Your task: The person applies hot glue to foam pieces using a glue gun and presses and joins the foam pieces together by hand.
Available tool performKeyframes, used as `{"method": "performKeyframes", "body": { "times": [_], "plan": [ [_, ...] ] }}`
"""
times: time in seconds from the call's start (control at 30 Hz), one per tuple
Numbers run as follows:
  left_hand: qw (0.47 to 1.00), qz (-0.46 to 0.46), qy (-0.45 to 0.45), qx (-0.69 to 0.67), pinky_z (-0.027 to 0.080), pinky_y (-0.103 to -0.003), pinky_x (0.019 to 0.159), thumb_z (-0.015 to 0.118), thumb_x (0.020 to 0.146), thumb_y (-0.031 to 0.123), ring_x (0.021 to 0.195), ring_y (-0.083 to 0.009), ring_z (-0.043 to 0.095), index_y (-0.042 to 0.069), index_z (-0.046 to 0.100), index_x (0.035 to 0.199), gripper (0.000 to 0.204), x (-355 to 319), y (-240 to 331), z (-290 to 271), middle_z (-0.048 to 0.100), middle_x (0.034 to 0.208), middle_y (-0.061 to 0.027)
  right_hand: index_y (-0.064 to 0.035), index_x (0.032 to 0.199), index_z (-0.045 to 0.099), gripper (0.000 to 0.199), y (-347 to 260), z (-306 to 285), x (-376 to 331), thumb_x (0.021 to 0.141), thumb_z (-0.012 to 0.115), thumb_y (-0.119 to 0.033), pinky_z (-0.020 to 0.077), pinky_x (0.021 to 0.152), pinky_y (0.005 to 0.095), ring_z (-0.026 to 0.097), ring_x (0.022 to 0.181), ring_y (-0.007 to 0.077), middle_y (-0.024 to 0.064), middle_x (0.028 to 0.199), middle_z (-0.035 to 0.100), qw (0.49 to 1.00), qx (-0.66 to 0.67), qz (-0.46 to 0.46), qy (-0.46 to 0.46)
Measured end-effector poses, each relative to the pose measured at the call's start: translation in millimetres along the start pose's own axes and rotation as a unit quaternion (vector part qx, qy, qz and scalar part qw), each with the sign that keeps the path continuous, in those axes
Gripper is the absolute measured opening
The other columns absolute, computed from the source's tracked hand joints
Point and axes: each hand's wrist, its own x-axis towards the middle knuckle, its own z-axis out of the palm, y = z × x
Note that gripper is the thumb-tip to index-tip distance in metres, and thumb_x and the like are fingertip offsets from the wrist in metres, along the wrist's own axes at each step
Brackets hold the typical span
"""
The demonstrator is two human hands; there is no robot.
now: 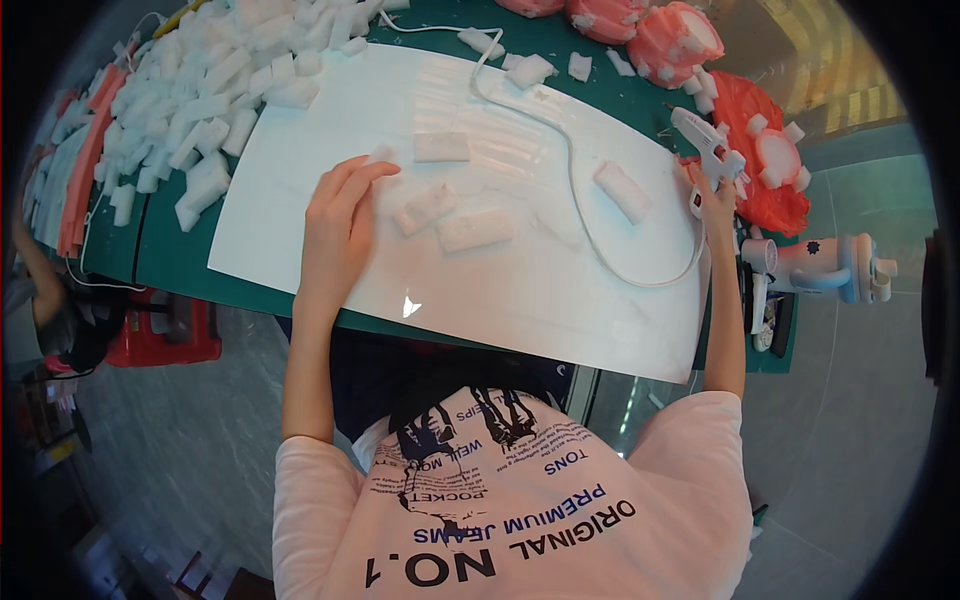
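grey floor (850, 440), green table (165, 240) topped by glossy white sheet (500, 300); right hand (719, 203) gripping white pistol-shaped glue gun (706, 142); left hand (340, 215) bent near white foam blocks (475, 231), can't tell if holding.

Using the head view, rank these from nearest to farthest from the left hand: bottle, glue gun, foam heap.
1. Foam heap, up-left of the left hand.
2. Glue gun, in the right hand.
3. Bottle, at far right.
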Motion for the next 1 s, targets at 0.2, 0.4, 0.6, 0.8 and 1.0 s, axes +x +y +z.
{"method": "performKeyframes", "body": {
  "times": [0.2, 0.4, 0.6, 0.8, 1.0],
  "plan": [
    [0.920, 0.157, 0.075, 0.350, 0.021, -0.048, 0.098, 0.070, 0.073, 0.024, 0.120, -0.0253, 0.037, 0.011, 0.064, 0.094, 0.025, -7, 22, 3, 0.053, 0.116, -0.0063, 0.0027, 0.100, 0.062, 0.030, 14, 1, 4, 0.083, 0.062, -0.021, 0.0417, 0.079, 0.0238, 0.057, 0.085, 0.0132, 0.0083, 0.092, 0.064, 0.999, -0.024, 0.010, 0.025],
    [0.926, 0.124, -0.012, 0.356, 0.018, -0.047, 0.097, 0.073, 0.069, 0.025, 0.109, -0.0220, 0.042, 0.011, 0.065, 0.091, 0.027, -6, 26, 12, 0.057, 0.099, -0.0008, 0.0032, 0.102, 0.062, 0.035, 27, 3, 6, 0.083, 0.063, -0.026, 0.0418, 0.080, 0.0251, 0.056, 0.087, 0.0138, 0.0085, 0.093, 0.064, 0.998, -0.029, 0.002, 0.058],
    [0.922, 0.123, 0.006, 0.366, 0.019, -0.047, 0.094, 0.072, 0.071, 0.021, 0.101, -0.0173, 0.047, 0.010, 0.064, 0.085, 0.020, -1, 25, 9, 0.059, 0.085, 0.0026, 0.0030, 0.103, 0.062, 0.038, 28, 2, 2, 0.084, 0.062, -0.030, 0.0416, 0.079, 0.0253, 0.055, 0.086, 0.0147, 0.0094, 0.094, 0.063, 0.998, -0.026, -0.009, 0.058],
    [0.964, 0.058, 0.012, 0.260, 0.022, -0.040, 0.090, 0.071, 0.071, 0.018, 0.094, -0.0158, 0.049, 0.010, 0.065, 0.080, 0.013, 5, 37, 10, 0.061, 0.079, 0.0018, 0.0030, 0.102, 0.062, 0.040, 29, 3, 2, 0.084, 0.061, -0.032, 0.0414, 0.077, 0.0250, 0.054, 0.084, 0.0146, 0.0090, 0.092, 0.061, 0.997, -0.051, 0.014, 0.063],
    [0.987, 0.038, -0.071, 0.139, 0.021, -0.037, 0.090, 0.072, 0.069, 0.018, 0.095, -0.0164, 0.048, 0.009, 0.067, 0.076, 0.012, 15, 55, 15, 0.061, 0.078, 0.0023, 0.0022, 0.101, 0.062, 0.040, 29, 2, 1, 0.084, 0.061, -0.034, 0.0409, 0.076, 0.0241, 0.053, 0.084, 0.0140, 0.0081, 0.090, 0.060, 0.997, -0.046, 0.016, 0.058]
  ]
}}
